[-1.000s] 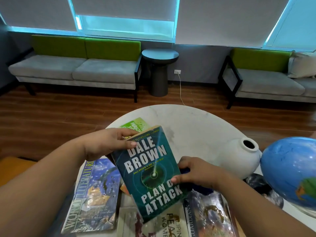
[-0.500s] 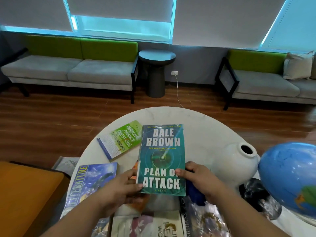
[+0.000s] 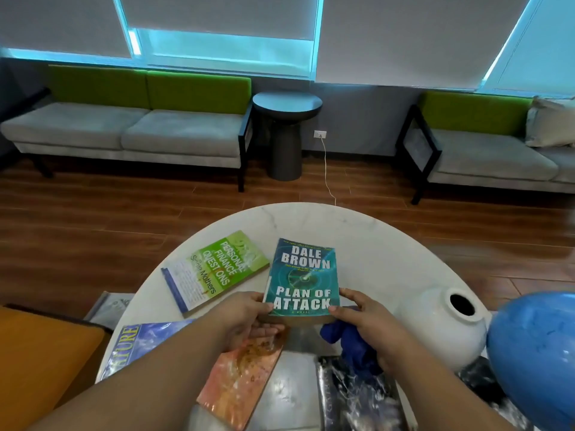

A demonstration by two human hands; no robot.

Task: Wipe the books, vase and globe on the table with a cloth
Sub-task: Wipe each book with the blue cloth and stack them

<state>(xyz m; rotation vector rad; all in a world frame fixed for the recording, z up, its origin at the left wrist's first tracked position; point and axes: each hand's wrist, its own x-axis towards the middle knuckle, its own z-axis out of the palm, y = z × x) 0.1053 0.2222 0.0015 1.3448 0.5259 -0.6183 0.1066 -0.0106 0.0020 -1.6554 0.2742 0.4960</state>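
Teal book (image 3: pixel 301 275) "Plan of Attack" sits face up over the middle of the white round table (image 3: pixel 389 244), title reading toward the person, held at its near end by both hands. Can't tell if its far end rests on the top. L hand (image 3: pixel 245 315) pinches the near-left corner, thumb on the cover w/ fingers underneath. R hand (image 3: pixel 367 318) pinches the near-right corner btw thumb and forefinger, w/ the blue cloth (image 3: pixel 345 340) bunched under the palm and hanging below it. Green book (image 3: pixel 217 269) lies flat just left of the teal one, angled, not touching it. Orange book (image 3: pixel 242 371) lies near, under the L wrist; a "Literature" book (image 3: pixel 140 340) is at the near-left edge and a dark glossy book (image 3: pixel 351 396) below the cloth. White vase (image 3: pixel 445 325) stands right of the R hand, w/ the blue globe (image 3: pixel 535 353) just right of it at the frame edge
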